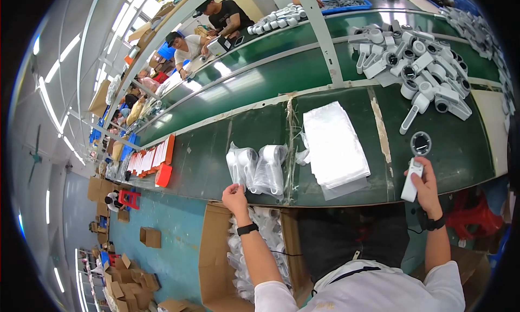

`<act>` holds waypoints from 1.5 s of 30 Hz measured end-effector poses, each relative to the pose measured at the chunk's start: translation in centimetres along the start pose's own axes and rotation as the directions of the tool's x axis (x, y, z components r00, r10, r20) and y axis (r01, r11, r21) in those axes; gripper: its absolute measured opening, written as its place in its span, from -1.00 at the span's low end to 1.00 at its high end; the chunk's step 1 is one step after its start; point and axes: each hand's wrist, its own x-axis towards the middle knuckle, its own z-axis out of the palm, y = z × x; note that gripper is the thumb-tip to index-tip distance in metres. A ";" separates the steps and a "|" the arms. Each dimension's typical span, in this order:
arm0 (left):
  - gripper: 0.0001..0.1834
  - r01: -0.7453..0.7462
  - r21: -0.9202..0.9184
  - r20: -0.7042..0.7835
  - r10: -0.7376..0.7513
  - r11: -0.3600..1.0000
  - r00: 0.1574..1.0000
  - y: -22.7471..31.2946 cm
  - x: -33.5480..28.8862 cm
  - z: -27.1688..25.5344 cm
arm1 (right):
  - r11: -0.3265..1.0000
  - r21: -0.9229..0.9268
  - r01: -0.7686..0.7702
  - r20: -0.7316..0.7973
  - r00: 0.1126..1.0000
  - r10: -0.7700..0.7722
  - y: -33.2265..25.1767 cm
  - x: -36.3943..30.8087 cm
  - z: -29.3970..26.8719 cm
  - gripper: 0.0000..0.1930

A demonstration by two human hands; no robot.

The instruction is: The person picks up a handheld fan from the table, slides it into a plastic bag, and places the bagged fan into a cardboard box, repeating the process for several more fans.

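Note:
My right hand point(427, 188) is closed around the white handle of a handheld device point(413, 177). Its round, grey-rimmed head with a dark, shiny face points away from me over the bench. My left hand point(234, 198) is at the bench's near edge, fingers pinched at the near end of a clear plastic bag point(241, 164) with white devices inside. Just right of it lies another bagged white device point(270, 171). Between my hands rests a stack of white plastic bags point(336, 146).
Loose white devices point(420, 68) are heaped at the far right. Below my left arm, an open cardboard box point(216, 258) holds several bagged devices. Orange-and-white pieces point(151, 157) and a red tape roll point(163, 175) lie left. A metal post point(325, 35) rises beyond; people work across the green conveyor point(244, 79).

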 end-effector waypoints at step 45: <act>-0.68 -0.177 0.138 -0.343 0.215 0.974 0.914 6.6 -1.0 -0.5 | 0.996 0.065 -0.055 0.066 0.997 0.050 3.2 -0.9 -0.1 -0.64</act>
